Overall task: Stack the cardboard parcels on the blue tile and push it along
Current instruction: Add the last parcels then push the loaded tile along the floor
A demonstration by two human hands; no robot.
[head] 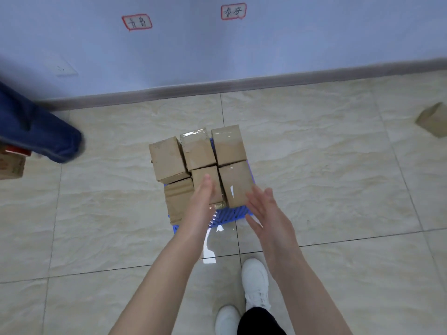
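Several brown cardboard parcels [200, 163] stand packed together on a blue slotted plastic tile [226, 217] on the floor, in the middle of the head view. The tile shows only at its near edge and between the boxes. My left hand [202, 201] reaches over the near middle parcel [205, 180], fingers straight and together, flat against its top. My right hand [263, 211] hovers by the near right parcel [238, 182], fingers spread, holding nothing. Whether it touches the box is unclear.
A lone cardboard parcel [433, 119] lies on the floor at the far right. Another person's blue trouser leg [36, 131] and a printed box [11, 165] are at the left. The wall with a grey skirting board [242, 84] runs behind the tile. My white shoes [255, 281] stand below.
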